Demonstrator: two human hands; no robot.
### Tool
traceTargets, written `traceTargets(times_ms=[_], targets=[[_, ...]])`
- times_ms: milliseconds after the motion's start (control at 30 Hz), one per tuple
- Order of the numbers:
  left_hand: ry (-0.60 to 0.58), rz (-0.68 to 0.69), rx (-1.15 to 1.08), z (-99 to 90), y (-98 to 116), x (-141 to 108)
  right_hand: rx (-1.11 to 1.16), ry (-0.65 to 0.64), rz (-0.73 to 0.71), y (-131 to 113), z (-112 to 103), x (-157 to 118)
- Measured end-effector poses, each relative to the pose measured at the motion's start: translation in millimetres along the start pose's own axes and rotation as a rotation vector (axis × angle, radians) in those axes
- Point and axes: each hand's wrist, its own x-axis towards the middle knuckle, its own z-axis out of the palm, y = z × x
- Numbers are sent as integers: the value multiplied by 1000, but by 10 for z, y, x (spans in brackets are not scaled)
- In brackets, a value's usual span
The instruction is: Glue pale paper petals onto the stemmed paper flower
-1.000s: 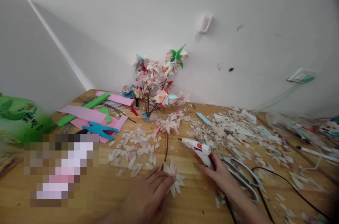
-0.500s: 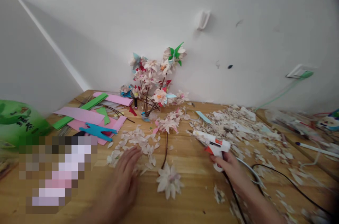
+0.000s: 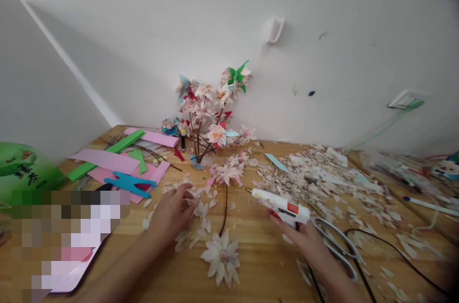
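Observation:
My right hand (image 3: 297, 236) is wrapped round the grip of a white hot glue gun (image 3: 281, 205) with an orange patch, its nozzle pointing left. Behind that hand lie scissors (image 3: 339, 241) with grey handles. My left hand (image 3: 175, 212) rests among loose pale petals (image 3: 204, 217), fingers bent and a little apart; nothing shows in them, though their undersides are hidden. Between my hands, near the front, sits a white petal flower (image 3: 223, 257). A brown stem (image 3: 225, 207) runs from behind it to a pinkish flower (image 3: 229, 171).
A vase of handmade flowers (image 3: 204, 112) stands by the wall. Coloured paper strips (image 3: 107, 162) and a green bag (image 3: 28, 169) are on the left. Heaped petals (image 3: 322, 174) cover the right side, where a black cord (image 3: 394, 248) and a pen (image 3: 426, 203) also lie.
My left hand has moved forward and slightly right into the loose petals. The glue gun has come lower and left in my right hand, and the scissors show more.

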Motion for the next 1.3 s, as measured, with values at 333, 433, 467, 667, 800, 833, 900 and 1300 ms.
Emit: traceTargets(times_ms=[333, 433, 467, 667, 800, 833, 900, 1300], targets=[[59, -78, -180, 23, 35, -26, -80, -41, -27, -37, 16, -114], [120, -171, -533, -6, 85, -30, -73, -90, -16, -69, 45, -175], [130, -195, -636, -11, 98, -33, -70, -105, -12, -84, 61, -198], [20, -381, -1013, -36, 173, -94, -67, -148, -11, -112, 176, -298], [-23, -468, -1123, -56, 228, -133, -147, -213, -58, -69, 210, -314], [-20, -489, -1137, -58, 240, -140, -170, -211, -72, -60, 215, -315], [-13, -517, -1185, -61, 263, -151, -197, -225, -92, -48, 234, -318], [-81, -446, -1097, -60, 239, -180, -112, -181, -74, 11, 331, -255]])
